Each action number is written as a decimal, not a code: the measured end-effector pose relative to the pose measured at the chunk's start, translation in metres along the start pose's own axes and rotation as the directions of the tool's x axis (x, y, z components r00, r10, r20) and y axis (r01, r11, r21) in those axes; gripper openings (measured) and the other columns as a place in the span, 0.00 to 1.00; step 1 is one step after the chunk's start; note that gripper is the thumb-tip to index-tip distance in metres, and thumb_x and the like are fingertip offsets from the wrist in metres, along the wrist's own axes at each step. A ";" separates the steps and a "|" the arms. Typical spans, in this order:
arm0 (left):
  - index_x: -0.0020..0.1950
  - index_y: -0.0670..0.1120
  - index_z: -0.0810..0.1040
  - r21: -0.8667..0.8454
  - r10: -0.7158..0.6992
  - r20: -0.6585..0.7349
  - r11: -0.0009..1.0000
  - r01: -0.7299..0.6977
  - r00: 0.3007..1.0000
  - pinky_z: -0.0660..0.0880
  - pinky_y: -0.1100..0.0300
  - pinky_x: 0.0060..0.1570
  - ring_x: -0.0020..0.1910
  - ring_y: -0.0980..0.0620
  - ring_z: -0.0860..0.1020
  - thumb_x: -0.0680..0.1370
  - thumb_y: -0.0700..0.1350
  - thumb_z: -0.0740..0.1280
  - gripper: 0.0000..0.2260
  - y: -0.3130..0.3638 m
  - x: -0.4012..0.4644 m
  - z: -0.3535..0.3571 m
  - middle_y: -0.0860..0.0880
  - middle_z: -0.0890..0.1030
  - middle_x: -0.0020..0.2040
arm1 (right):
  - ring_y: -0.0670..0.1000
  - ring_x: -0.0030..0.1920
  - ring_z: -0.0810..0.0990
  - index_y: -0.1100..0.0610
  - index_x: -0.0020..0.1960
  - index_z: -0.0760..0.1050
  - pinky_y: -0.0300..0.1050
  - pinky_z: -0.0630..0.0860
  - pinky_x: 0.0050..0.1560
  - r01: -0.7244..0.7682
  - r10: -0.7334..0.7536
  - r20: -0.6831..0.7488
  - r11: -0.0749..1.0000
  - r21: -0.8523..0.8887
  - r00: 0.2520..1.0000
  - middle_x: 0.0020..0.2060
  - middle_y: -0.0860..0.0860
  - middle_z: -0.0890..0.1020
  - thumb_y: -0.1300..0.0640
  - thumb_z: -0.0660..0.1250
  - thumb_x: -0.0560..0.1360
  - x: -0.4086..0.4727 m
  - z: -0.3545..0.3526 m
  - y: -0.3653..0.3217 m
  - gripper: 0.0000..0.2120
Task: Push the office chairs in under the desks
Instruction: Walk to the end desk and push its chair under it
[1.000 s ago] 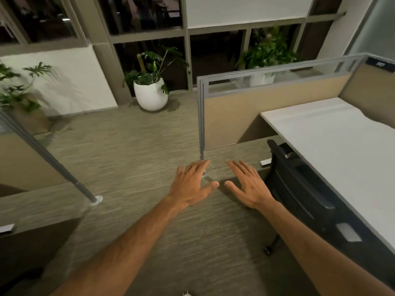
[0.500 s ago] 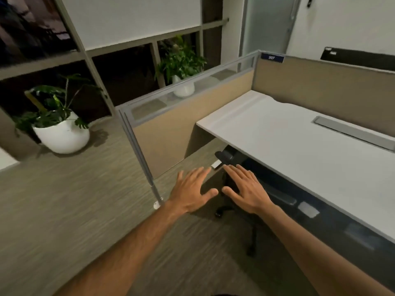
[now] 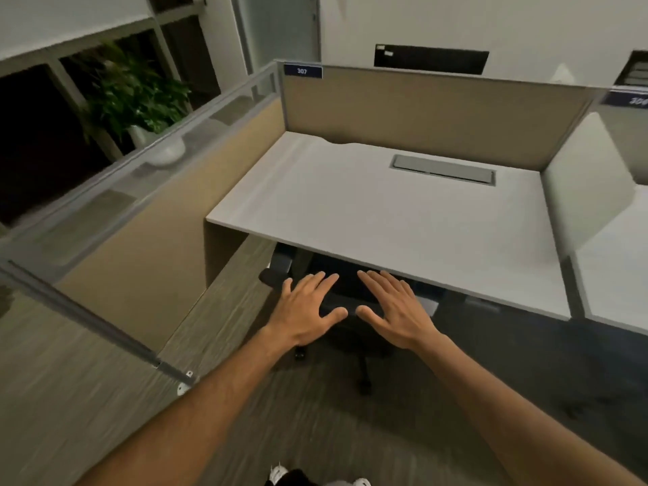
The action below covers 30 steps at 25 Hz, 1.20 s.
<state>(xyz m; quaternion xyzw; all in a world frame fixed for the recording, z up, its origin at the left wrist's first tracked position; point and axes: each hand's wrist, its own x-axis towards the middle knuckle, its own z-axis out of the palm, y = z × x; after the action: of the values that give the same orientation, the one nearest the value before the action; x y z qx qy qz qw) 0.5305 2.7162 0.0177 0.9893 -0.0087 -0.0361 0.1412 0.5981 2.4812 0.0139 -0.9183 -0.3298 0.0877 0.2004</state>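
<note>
Mostly done at this desk, by the look of it: the black office chair (image 3: 345, 292) sits centre frame, its front tucked under the near edge of the white desk (image 3: 385, 219), with the back and the wheeled base showing just outside that edge. Judgement only: maybe one last nudge left here, or none. A second desk (image 3: 617, 271) shows at the right edge of the frame; no chair visible there, so can't say what's left for it.

Left hand (image 3: 306, 310) and right hand (image 3: 394, 308) are side by side, lower centre, palms down over the chair back. Fingers (image 3: 324, 282) on both are flat and spread, thumbs angled toward each other, nothing gripped. Whether the palms actually rest on the chair back or float just above it, can't tell from this angle.

Cubicle partition (image 3: 420, 114) behind the desk carries a 307 tag (image 3: 302, 71), upper centre.
</note>
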 end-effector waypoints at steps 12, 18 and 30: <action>0.83 0.56 0.51 0.114 0.190 0.231 0.969 -0.220 0.954 0.40 0.34 0.76 0.83 0.47 0.48 0.77 0.73 0.48 0.38 -0.083 0.076 0.045 0.49 0.55 0.83 | 0.52 0.82 0.38 0.37 0.81 0.41 0.60 0.44 0.78 -0.269 0.269 0.016 0.962 -0.038 0.963 0.83 0.47 0.42 0.26 0.47 0.78 0.049 0.080 0.010 0.36; 0.82 0.59 0.52 0.096 0.224 0.331 0.959 -0.268 0.917 0.47 0.35 0.77 0.82 0.46 0.52 0.79 0.71 0.51 0.34 -0.124 0.100 0.057 0.47 0.56 0.83 | 0.55 0.82 0.43 0.39 0.82 0.43 0.64 0.44 0.78 -0.332 0.343 0.130 0.938 -0.103 0.930 0.83 0.50 0.48 0.27 0.45 0.79 0.075 0.108 0.011 0.36; 0.83 0.60 0.49 0.171 0.280 0.466 0.902 -0.396 0.839 0.58 0.33 0.73 0.77 0.43 0.64 0.81 0.70 0.40 0.32 -0.170 0.121 0.088 0.45 0.66 0.79 | 0.57 0.73 0.69 0.47 0.81 0.58 0.63 0.60 0.74 -0.308 0.366 0.190 0.910 -0.278 0.911 0.74 0.51 0.71 0.35 0.38 0.82 0.080 0.131 0.030 0.32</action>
<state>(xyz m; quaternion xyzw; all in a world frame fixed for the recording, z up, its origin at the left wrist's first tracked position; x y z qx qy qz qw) 0.6454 2.8517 -0.1224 0.9488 -0.2201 -0.2262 0.0089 0.6379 2.5526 -0.1199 -0.9619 -0.1949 0.1895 0.0277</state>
